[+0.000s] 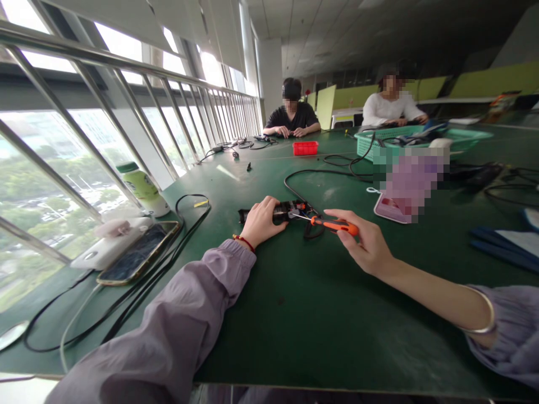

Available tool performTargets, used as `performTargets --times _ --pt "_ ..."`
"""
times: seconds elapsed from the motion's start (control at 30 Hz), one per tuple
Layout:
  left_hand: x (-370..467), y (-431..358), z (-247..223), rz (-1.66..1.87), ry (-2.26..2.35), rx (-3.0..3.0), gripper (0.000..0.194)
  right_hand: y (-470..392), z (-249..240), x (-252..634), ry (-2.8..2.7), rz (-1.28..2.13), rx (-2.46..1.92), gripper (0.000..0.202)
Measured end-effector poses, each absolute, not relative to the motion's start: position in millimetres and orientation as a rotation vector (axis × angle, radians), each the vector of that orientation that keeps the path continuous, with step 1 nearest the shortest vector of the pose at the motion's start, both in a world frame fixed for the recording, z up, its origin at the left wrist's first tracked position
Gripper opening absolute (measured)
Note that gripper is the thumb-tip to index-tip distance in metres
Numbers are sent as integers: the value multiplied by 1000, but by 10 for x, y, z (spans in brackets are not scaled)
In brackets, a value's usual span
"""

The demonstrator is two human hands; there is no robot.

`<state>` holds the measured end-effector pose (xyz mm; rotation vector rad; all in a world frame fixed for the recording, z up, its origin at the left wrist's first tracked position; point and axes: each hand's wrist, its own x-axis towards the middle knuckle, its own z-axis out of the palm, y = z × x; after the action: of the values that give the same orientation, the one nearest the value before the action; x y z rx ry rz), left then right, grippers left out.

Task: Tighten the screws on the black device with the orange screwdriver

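My left hand (pixel 264 223) is wrapped over a black cylindrical device (pixel 279 212) lying on the green table, pressing it near its middle. At the device's right end, small wires and parts show, too small to make out. An orange and black screwdriver (pixel 334 225) is held by its handle in my right hand (pixel 365 240), with the fingers around the handle's end. Its thin shaft points left, and the tip meets the device's right end. A black cable (pixel 295 175) runs from near that end toward the back right.
At left on the green table (pixel 269 336) are a phone (pixel 141 252), a white power bank (pixel 112 241), looped cords and a green-capped bottle (pixel 143 189). Further back stand a red basket (pixel 305 148) and a green basket (pixel 366 147). Two people sit across.
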<state>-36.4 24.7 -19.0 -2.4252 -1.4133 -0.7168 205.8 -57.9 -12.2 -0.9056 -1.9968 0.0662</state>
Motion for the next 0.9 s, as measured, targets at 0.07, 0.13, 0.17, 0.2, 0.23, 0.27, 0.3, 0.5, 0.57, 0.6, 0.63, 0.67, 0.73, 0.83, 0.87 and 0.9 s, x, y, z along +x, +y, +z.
performTargets --times 0.07,0.13,0.17,0.2,0.23,0.27,0.3,0.5,0.57,0.6,0.63,0.67,0.73,0.83,0.87,0.9 --pt "-361 243 -188 -710 -1399 -2421 39 -578 -135 2047 -1945 -8 -879 32" --pt "-356 240 -182 -693 -1378 -2426 40 -565 -162 2042 -1880 -83 -795 39" --pt "-353 238 -178 -683 -1365 -2431 41 -556 -176 2043 -1852 -124 -755 42" --pt "-350 237 -174 -676 -1351 -2436 41 -548 -186 2045 -1832 -163 -726 44" --pt "-347 235 -170 -671 -1337 -2441 42 -542 -190 2047 -1816 -207 -699 45" --pt "-345 234 -166 -671 -1326 -2445 42 -541 -187 2048 -1813 -247 -677 44" --pt "-345 233 -163 -672 -1317 -2449 41 -544 -177 2046 -1821 -277 -660 43" --pt "-347 224 -154 -688 -1315 -2464 41 -589 -103 2019 -1935 -329 -652 35" --pt "-340 217 -152 -702 -1333 -2464 39 -582 -114 2024 -1902 -371 -654 39" --pt "-334 213 -152 -709 -1346 -2463 38 -575 -125 2029 -1884 -391 -655 41" --pt "-327 209 -152 -715 -1362 -2460 37 -569 -136 2033 -1871 -407 -654 43" --pt "-320 205 -154 -719 -1378 -2456 35 -564 -146 2037 -1865 -420 -653 44" --pt "-307 199 -160 -723 -1406 -2440 33 -561 -156 2041 -1884 -415 -651 43" --pt "-293 193 -167 -731 -1426 -2422 30 -568 -150 2045 -1963 -343 -684 31" --pt "-290 190 -167 -731 -1429 -2422 30 -569 -146 2048 -1979 -319 -694 27" --pt "-288 187 -167 -731 -1434 -2422 29 -569 -142 2052 -1986 -302 -700 24"
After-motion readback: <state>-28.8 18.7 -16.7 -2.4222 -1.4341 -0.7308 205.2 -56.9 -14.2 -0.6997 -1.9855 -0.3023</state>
